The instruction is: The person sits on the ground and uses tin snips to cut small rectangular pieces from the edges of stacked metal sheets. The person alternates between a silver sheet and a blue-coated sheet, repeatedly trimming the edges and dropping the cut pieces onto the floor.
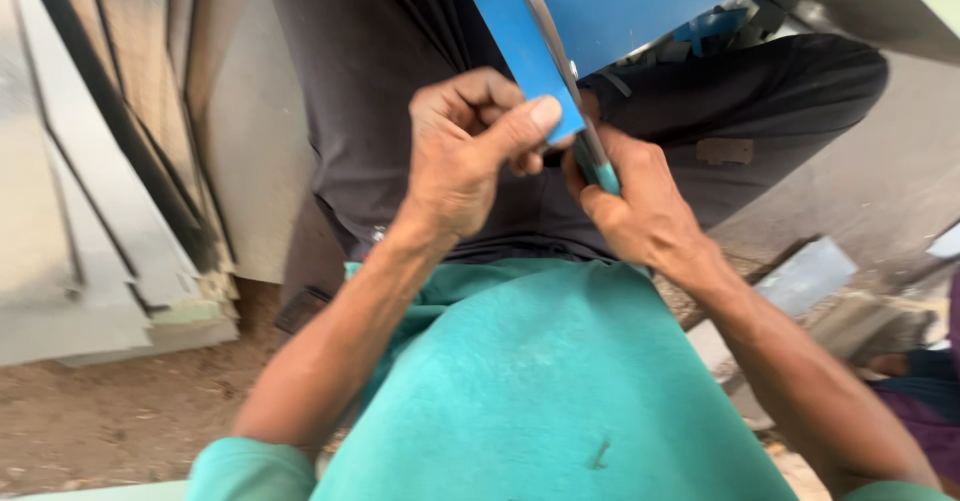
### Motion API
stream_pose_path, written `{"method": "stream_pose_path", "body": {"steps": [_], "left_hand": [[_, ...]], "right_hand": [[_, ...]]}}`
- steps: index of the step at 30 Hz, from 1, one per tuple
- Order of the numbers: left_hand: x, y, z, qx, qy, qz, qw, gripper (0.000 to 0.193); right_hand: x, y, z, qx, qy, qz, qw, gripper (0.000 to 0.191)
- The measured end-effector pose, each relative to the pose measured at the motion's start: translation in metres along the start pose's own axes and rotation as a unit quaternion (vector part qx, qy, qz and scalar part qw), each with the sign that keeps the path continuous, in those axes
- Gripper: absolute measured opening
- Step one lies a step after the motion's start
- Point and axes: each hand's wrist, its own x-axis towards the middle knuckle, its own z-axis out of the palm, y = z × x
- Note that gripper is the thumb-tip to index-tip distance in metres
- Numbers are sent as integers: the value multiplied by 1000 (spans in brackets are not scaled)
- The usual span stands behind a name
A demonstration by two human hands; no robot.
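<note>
My left hand (470, 146) pinches the lower corner of a blue metal sheet (610, 6), thumb pressed on its face. My right hand (635, 201) grips the teal handle of metal shears (565, 71), whose long grey blade lies along the sheet's edge, pointing up and away. Both hands are close together over my lap. I wear a teal shirt (530, 381) and dark trousers (420, 81).
Grey flat sheets (110, 191) are stacked leaning at the left. Bare dirt ground (120, 411) lies below them. Sheet offcuts (810, 276) and scraps sit at the right, beside a purple and dark cloth (930, 401) at the edge.
</note>
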Motion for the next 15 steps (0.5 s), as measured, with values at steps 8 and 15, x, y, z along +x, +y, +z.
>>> {"method": "stream_pose_path", "body": {"steps": [8, 15], "left_hand": [[9, 69, -6, 241, -68, -19, 968, 16], [22, 46, 14, 165, 9, -24, 986, 24]], "right_hand": [[14, 4, 2, -46, 39, 12, 998, 18], [18, 12, 16, -41, 75, -22, 996, 16]]}}
